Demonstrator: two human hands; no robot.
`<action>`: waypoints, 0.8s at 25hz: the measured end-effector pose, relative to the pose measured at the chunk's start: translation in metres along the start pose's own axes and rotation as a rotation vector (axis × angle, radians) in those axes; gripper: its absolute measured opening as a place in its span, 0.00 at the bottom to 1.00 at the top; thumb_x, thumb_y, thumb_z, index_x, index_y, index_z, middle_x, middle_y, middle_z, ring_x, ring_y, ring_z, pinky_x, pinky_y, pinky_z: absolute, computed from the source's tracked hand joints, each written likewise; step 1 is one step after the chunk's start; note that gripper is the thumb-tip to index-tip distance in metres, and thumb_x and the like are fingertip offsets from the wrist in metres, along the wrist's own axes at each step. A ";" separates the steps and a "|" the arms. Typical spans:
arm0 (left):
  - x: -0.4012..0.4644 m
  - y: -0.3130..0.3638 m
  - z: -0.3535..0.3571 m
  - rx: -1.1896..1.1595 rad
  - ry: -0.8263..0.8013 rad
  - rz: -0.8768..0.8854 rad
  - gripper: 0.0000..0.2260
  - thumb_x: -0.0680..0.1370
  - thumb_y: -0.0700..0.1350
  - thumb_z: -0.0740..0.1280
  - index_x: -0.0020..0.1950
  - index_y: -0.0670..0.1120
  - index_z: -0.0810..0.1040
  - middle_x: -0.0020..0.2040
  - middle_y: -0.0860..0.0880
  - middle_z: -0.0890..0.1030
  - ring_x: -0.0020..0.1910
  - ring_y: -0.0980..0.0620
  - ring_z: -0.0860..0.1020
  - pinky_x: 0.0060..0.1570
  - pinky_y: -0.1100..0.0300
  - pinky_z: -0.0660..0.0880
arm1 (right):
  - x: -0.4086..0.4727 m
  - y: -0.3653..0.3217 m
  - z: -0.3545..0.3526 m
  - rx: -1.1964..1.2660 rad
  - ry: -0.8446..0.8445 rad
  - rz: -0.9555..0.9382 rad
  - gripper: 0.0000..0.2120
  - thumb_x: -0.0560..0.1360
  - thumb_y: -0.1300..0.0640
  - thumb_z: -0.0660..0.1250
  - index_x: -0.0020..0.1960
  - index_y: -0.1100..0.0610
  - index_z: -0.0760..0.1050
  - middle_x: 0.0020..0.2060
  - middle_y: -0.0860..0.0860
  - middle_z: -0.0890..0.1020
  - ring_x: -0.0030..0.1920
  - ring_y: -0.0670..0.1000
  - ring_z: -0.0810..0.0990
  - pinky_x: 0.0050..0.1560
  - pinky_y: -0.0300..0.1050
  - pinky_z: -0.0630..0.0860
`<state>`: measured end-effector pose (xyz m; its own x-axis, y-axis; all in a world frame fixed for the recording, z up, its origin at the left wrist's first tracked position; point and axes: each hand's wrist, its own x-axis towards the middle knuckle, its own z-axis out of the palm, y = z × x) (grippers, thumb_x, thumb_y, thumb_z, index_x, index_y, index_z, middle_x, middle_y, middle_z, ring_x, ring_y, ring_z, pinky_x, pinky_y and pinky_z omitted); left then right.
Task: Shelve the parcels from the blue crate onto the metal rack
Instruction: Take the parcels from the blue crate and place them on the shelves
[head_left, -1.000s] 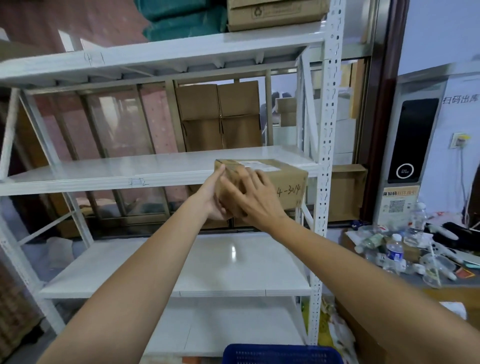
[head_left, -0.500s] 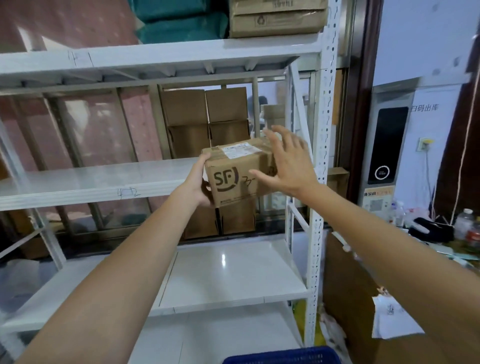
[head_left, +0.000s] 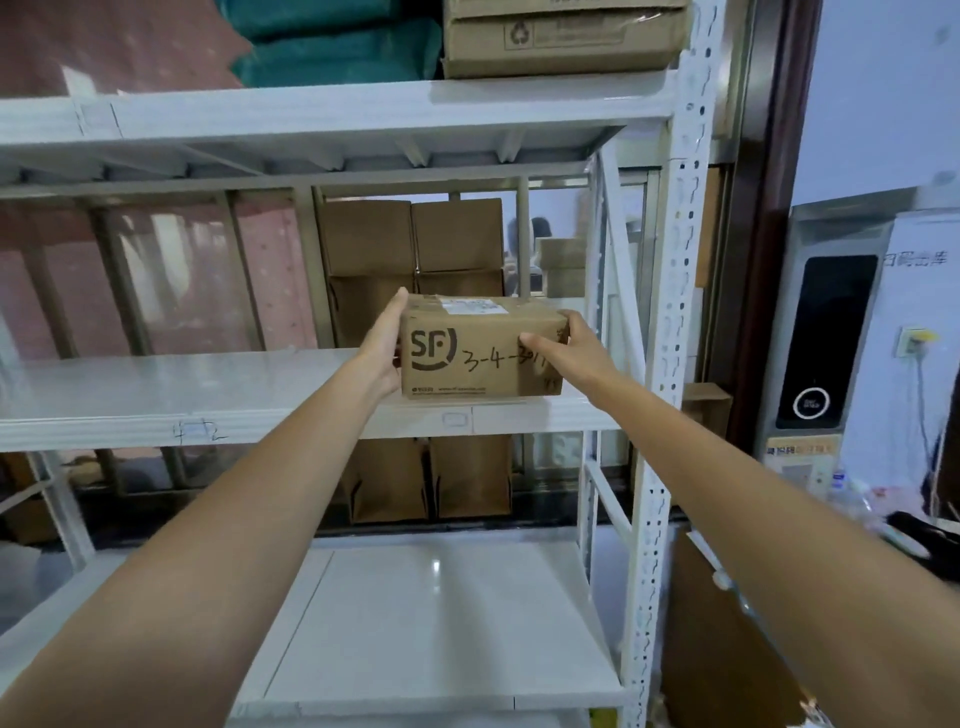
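You clamp the SF carton (head_left: 480, 353) between left hand (head_left: 383, 347) and right hand (head_left: 571, 349) on the middle shelf (head_left: 156, 384); next, judge it seated and release.

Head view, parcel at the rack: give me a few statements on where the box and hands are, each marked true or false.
1. The SF parcel sits on the middle shelf of the rack. True.
2. Only one hand touches it. False: the left hand and right hand hold its two ends.
3. The printed logo faces the camera. True.
4. The top shelf is bare. False: a cardboard box and green bags lie on it.
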<state>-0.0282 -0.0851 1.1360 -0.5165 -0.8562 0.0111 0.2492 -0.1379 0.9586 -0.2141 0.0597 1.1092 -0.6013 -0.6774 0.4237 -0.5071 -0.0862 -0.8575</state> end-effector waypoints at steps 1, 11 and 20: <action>0.008 -0.005 -0.001 0.027 -0.012 0.000 0.19 0.72 0.66 0.65 0.50 0.52 0.78 0.49 0.44 0.83 0.47 0.46 0.80 0.34 0.51 0.78 | 0.007 0.009 0.007 -0.015 0.005 -0.005 0.28 0.73 0.46 0.71 0.68 0.53 0.65 0.50 0.45 0.77 0.45 0.42 0.77 0.40 0.37 0.74; 0.087 -0.047 -0.037 0.126 -0.097 -0.042 0.21 0.79 0.59 0.59 0.62 0.47 0.78 0.59 0.40 0.81 0.61 0.41 0.77 0.65 0.41 0.70 | 0.044 0.047 0.066 -0.187 -0.019 -0.068 0.30 0.75 0.50 0.70 0.72 0.53 0.62 0.64 0.53 0.76 0.61 0.54 0.77 0.61 0.53 0.76; 0.093 -0.046 -0.047 0.228 -0.064 0.035 0.26 0.76 0.66 0.59 0.60 0.48 0.79 0.54 0.45 0.83 0.55 0.45 0.79 0.50 0.46 0.78 | 0.047 0.046 0.073 -0.202 -0.014 0.019 0.35 0.74 0.50 0.70 0.74 0.54 0.56 0.66 0.55 0.75 0.64 0.57 0.76 0.63 0.57 0.76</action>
<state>-0.0491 -0.1814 1.0796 -0.5634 -0.8243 0.0563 0.0798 0.0135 0.9967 -0.2209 -0.0296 1.0683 -0.6044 -0.6874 0.4027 -0.6102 0.0744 -0.7888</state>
